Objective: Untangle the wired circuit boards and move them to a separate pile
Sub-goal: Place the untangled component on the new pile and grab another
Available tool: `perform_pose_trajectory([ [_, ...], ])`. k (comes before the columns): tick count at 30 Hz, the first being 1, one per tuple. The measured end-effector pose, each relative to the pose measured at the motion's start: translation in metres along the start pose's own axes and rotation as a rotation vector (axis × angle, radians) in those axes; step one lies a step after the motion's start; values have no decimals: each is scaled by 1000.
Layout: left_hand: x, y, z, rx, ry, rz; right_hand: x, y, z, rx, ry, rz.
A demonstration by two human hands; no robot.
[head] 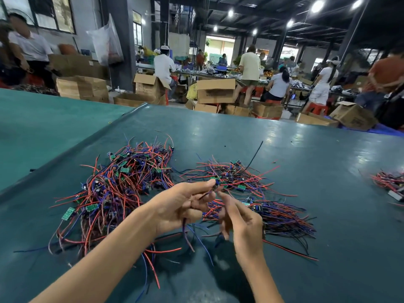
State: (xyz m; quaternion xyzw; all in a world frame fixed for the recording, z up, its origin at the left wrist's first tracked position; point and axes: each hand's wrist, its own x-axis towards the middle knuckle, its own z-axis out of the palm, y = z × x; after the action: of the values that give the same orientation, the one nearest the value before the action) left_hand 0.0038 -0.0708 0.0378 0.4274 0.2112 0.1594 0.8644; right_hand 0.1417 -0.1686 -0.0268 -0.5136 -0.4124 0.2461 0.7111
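Left hand [181, 206]: pinches one wired circuit board [216, 185], thin wires hanging.
Right hand [240, 221]: blurred, grip unclear.
Table cover [284, 145]: glossy green sheet, wide beyond the tangled pile [122, 184].

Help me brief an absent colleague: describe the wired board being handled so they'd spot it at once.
On the green table, a bigger pile of red, blue and purple wires lies left and a looser pile right. Between them, nearer the camera, the left hand pinches one wired board, the right hand close beside. It alone is lifted off the table, wires dangling.
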Motion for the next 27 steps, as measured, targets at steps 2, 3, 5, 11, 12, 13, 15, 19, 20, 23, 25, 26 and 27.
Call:
perform_pose_trajectory([
  [2, 3, -16, 0, 21, 58, 1, 8, -4, 6, 7, 12, 71],
  [3, 4, -24, 0, 42, 93, 18, 10, -5, 8, -6, 17, 110],
  [5, 6, -35, -1, 98, 163, 68, 9, -5, 10, 2, 2, 191],
  [11, 2, -48, -14, 258, 171, 226, 15, -7, 7, 46, -46, 393],
  [12, 1, -48, -17, 289, 162, 242, 19, -8, 6, 39, -58, 402],
  [13, 1, -50, -18, 313, 155, 264, 22, -11, 6, 14, -78, 403],
  [15, 3, -53, -23, 320, 158, 305, 31, -14, 3, -52, -128, 394],
  [19, 7, -56, -32, 272, 177, 336, 56, -19, -2, -34, -119, 411],
  [20, 8, -56, -33, 261, 172, 342, 64, -23, -2, -55, -110, 405],
  [23, 9, -55, -39, 210, 169, 356, 85, -35, 1, -84, -94, 363],
  [25, 9, -54, -43, 180, 171, 367, 97, -40, 3, -74, -80, 361],
  [26, 9, -54, -45, 168, 172, 369, 102, -41, 4, -53, -74, 375],
  [27, 9, -54, -46, 157, 172, 369, 106, -42, 5, -20, -69, 396],
])
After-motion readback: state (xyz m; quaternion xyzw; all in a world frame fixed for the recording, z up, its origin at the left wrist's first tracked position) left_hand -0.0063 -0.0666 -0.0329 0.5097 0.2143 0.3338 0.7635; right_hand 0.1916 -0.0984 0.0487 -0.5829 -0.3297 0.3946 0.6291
